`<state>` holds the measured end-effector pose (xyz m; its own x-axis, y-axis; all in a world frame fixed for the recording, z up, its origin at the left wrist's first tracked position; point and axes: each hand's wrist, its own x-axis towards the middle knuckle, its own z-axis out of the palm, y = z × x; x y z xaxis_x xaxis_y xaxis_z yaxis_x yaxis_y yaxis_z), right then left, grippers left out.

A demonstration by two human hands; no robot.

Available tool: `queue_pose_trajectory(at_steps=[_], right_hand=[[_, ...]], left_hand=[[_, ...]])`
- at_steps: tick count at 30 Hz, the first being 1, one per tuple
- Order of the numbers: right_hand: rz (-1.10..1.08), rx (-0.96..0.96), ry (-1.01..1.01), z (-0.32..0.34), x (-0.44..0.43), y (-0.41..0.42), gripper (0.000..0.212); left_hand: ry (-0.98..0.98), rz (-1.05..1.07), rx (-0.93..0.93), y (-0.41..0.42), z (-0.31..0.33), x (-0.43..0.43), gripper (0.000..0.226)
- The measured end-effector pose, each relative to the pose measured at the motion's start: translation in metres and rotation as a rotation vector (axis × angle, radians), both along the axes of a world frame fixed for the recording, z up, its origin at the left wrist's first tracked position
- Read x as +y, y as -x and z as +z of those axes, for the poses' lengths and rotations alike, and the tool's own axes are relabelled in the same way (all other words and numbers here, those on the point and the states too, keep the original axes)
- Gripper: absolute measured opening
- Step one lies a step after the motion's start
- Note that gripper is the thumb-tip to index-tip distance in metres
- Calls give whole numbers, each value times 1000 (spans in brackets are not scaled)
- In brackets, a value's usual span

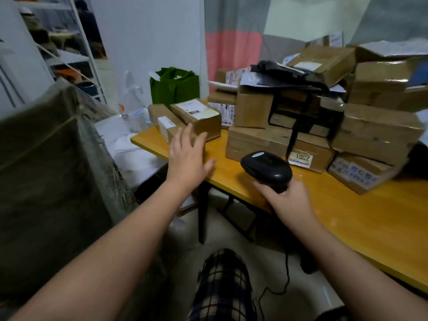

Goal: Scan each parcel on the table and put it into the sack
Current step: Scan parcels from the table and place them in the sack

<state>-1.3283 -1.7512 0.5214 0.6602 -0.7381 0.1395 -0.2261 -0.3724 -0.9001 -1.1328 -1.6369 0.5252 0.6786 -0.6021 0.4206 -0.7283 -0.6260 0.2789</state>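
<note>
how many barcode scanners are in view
1. The black scanner is held in the right hand over the table's near edge, in front of the parcel pile; the left hand holds none. Others could lie hidden behind it.

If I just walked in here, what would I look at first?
First comes the big messy pile of brown cardboard parcels, heaped at the back of the yellow table. Next is the black scanner, gripped by the right hand just in front of that pile. The left hand, fingers spread, reaches toward a small labelled box at the table's left end.
</note>
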Motion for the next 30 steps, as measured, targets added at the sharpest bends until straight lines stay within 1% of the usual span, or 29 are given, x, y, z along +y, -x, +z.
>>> queue_pose_trajectory(at_steps=[2, 4, 5, 7, 8, 10, 12, 13, 14, 16, 17, 18, 20, 22, 25, 27, 30], right_hand=[[0, -3, -11, 1, -2, -10, 29], [14, -17, -47, 0, 0, -19, 33], [22, -19, -64, 0, 3, -23, 32], [29, -42, -88, 0, 9, -27, 22], [26, -65, -104, -1, 11, -28, 18], [7, -98, -103, -1, 14, -30, 18], [-12, -113, -69, 0, 14, -35, 26], [-17, -111, -50, 2, 15, -38, 33], [-19, -102, -35, 3, 15, -42, 40], [-12, -65, 7, 5, 15, -51, 53], [0, -41, 36, 7, 15, -56, 59], [20, -25, 60, 8, 15, -62, 65], [74, -5, 91, 8, 16, -72, 71], [90, 24, 138, 7, 21, -80, 69], [17, 41, 175, 2, 25, -84, 58], [5, 37, 195, 1, 25, -76, 56], [49, 34, 239, 3, 25, -48, 55]], left_hand=[[-187, 45, 44, -18, 3, -5, 75], [-271, 20, 95, -22, 3, -5, 72], [-272, 10, 84, -18, 2, -3, 68], [-226, -33, 40, -2, -1, 1, 63], [-181, -86, 33, 9, -3, 2, 60], [-55, -220, 53, 23, -5, 6, 51], [54, -286, 58, 19, 0, 13, 41], [64, -266, 43, 10, 1, 16, 41], [31, -223, 24, -1, 2, 19, 45], [-149, -150, 3, -23, -1, 24, 52], [-233, -156, 7, -31, -3, 24, 52], [-273, -179, 15, -35, -6, 24, 51], [-251, -229, -2, -32, -10, 23, 50], [-211, -245, -67, -25, -12, 22, 50], [-164, -238, -96, -16, -15, 23, 52], [-174, -254, -107, -10, -15, 26, 53], [-204, -353, -169, 2, -14, 33, 53]])
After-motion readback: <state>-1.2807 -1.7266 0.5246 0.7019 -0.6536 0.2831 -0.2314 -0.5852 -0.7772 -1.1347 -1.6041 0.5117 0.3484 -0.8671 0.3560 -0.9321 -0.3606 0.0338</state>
